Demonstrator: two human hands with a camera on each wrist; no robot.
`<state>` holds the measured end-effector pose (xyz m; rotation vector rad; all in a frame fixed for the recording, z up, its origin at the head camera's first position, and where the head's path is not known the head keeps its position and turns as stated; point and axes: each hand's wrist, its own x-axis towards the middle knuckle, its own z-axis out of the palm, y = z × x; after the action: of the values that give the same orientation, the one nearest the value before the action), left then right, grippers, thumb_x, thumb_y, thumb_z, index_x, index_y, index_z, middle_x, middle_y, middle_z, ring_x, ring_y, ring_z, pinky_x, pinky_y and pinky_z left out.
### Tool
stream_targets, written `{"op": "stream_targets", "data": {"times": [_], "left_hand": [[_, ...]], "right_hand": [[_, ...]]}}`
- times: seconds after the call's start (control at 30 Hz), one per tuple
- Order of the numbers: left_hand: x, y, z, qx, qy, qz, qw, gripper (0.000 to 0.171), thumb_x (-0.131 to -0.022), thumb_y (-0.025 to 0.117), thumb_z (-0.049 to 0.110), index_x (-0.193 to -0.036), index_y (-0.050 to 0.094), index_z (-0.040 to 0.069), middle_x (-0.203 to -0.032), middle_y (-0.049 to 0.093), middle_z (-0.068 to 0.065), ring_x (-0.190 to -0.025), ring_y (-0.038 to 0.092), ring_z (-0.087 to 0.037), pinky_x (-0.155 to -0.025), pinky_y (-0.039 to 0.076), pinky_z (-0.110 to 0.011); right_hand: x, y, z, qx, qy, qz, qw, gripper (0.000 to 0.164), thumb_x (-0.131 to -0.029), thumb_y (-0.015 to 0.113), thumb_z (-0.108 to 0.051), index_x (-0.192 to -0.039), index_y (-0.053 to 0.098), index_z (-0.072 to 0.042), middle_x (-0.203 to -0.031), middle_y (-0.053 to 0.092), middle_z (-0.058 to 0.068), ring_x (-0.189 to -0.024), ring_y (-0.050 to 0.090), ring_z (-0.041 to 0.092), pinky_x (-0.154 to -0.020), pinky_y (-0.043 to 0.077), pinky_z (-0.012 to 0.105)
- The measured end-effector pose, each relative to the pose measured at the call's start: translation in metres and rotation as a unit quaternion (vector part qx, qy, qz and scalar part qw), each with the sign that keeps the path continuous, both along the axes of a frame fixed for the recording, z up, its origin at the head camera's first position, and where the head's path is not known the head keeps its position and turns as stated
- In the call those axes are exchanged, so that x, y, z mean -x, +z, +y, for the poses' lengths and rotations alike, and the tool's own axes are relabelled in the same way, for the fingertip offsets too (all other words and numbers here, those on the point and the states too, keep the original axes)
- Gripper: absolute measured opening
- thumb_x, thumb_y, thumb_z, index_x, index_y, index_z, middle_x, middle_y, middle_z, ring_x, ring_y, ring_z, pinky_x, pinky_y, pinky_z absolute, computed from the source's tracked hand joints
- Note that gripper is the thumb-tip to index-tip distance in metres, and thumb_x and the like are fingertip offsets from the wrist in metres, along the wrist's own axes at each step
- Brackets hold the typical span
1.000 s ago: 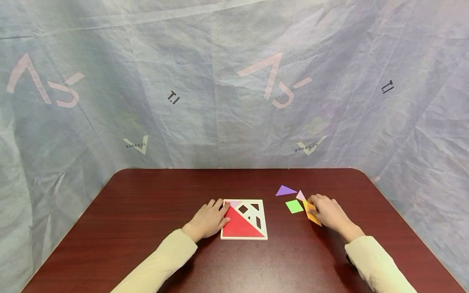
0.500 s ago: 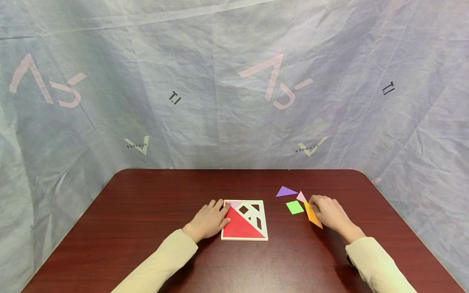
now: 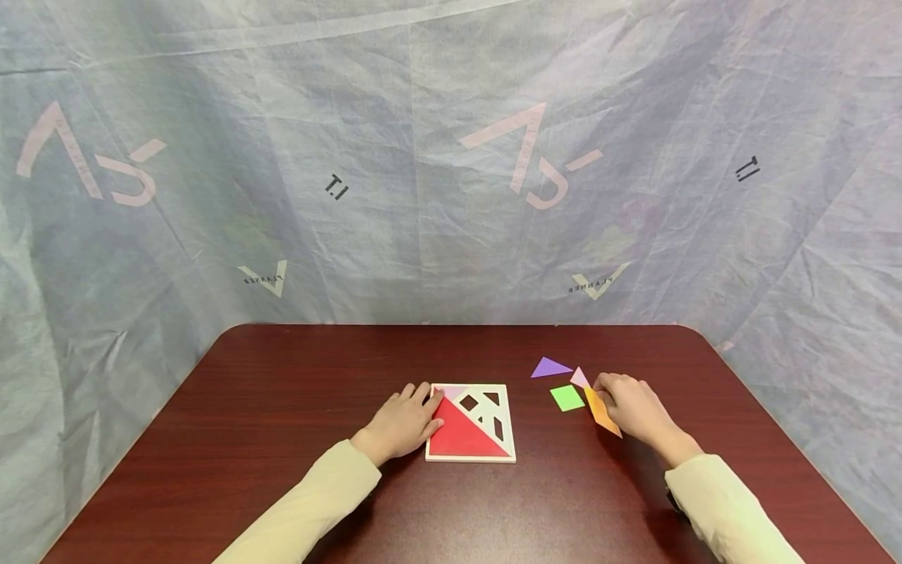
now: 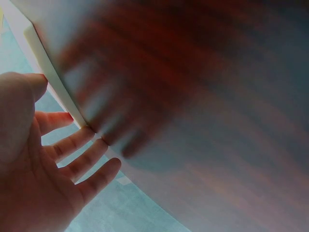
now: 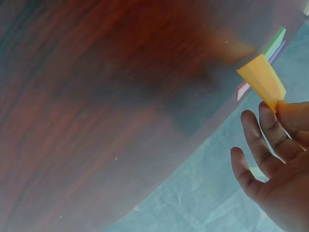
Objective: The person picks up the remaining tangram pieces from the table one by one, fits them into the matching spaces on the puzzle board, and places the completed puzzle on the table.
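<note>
A white tangram board (image 3: 469, 460) lies on the table with a large red triangle (image 3: 461, 435) and a pale pink piece (image 3: 451, 391) in it, beside several dark cut-outs. My left hand (image 3: 398, 423) rests at its left side, thumb and fingertips over the edge; in the left wrist view that hand (image 4: 43, 164) has its fingers spread along the white rim (image 4: 53, 72). Between thumb and fingertip, my right hand (image 3: 634, 407) pinches an orange parallelogram tangram piece (image 3: 601, 415), tilted up off the table. The right wrist view shows the orange piece (image 5: 263, 79) held at one end, other fingers extended.
Left of the orange piece lie a green square (image 3: 567, 398), a small pink triangle (image 3: 579, 377) and a purple triangle (image 3: 550, 366). The dark red table (image 3: 317, 360) has a curtain (image 3: 416, 235) behind it.
The right hand has lifted its fingers slightly on the orange piece, whose face shows more than a second ago. The left hand and board have stayed put.
</note>
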<state>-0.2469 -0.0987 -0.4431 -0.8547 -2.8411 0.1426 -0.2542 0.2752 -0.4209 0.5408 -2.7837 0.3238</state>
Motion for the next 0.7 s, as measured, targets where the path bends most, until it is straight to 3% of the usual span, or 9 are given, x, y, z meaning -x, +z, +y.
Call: {"op": "stream_targets", "data": {"times": [0.7], "left_hand": [[0.000,0.000,0.001,-0.002,0.007,-0.013,0.9999,0.048,-0.093,0.046,0.040,-0.132,0.048,0.011,-0.124,0.047,-0.012,-0.106,0.048,-0.027,-0.085,0.045,-0.041]], "right_hand": [[-0.003,0.003,-0.023,0.000,0.034,0.065,0.997,0.009,-0.079,0.061,0.001,-0.078,0.062,-0.008,-0.070,0.058,-0.002,-0.062,0.054,0.017,-0.056,0.042,0.032]]}}
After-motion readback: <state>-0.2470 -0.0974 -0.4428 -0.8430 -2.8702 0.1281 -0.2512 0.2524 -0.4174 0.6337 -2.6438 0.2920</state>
